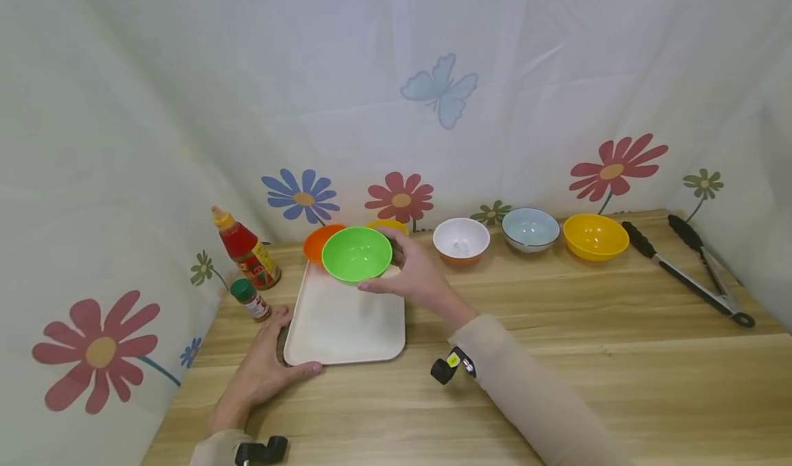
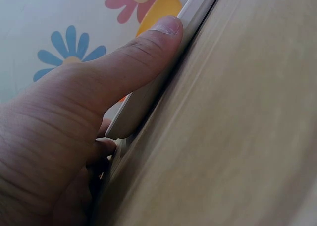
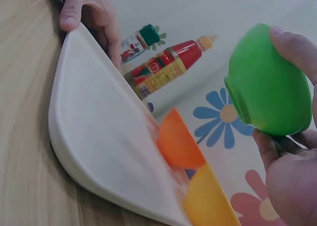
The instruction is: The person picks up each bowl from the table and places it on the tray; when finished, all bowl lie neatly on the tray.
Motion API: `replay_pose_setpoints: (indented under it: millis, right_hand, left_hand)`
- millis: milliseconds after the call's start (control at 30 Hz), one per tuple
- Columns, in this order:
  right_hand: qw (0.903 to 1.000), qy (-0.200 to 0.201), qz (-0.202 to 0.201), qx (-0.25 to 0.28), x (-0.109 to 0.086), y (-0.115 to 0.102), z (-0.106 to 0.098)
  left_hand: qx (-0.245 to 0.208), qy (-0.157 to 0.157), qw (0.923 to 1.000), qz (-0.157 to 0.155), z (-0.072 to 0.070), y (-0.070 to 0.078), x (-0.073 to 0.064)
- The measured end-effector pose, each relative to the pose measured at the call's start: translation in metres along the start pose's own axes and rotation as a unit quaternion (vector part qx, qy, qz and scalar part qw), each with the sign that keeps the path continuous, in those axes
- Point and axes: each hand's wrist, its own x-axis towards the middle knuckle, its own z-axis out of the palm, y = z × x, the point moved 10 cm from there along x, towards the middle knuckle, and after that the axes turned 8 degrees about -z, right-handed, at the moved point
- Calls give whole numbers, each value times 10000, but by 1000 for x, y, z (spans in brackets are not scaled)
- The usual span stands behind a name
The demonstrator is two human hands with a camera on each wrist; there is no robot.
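A green bowl (image 1: 357, 254) is held in the air above the far part of a white tray (image 1: 346, 328). My right hand (image 1: 416, 273) grips its right side, thumb on the near side and fingers behind; the right wrist view shows the bowl's outside and foot. At the tray's near left corner, my left hand (image 1: 266, 363) holds the edges, thumb along the front and fingers along the left side. An orange bowl (image 3: 179, 141) and a yellow bowl (image 3: 210, 198) sit side by side at the tray's far end, partly hidden behind the green one in the head view.
Left of the tray stand a red sauce bottle (image 1: 250, 253) and a green-capped spice jar (image 1: 251, 300). Along the back, to the right, are a white bowl (image 1: 461, 238), a light blue bowl (image 1: 530, 229) and another yellow bowl (image 1: 595, 236). Tongs (image 1: 689, 280) lie at far right, near the curtain.
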Motion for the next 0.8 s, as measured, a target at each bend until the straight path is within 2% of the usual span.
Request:
replay_pose_setpoints:
  millis: [167, 433, 667, 800]
  right_hand:
    - [9996, -102, 235, -83, 4, 11, 19]
    - [9985, -46, 535, -57, 8, 25, 32]
    - [9981, -341, 504, 128, 18, 37, 58]
    - [9969, -539, 541, 188, 19, 50, 71]
  left_hand:
    - [12, 34, 10000, -13, 0, -2, 0]
    - [79, 3, 9999, 68, 5, 1, 1]
    - [100, 72, 9999, 104, -2, 2, -1]
    - [96, 93, 9998, 112, -1, 0, -2]
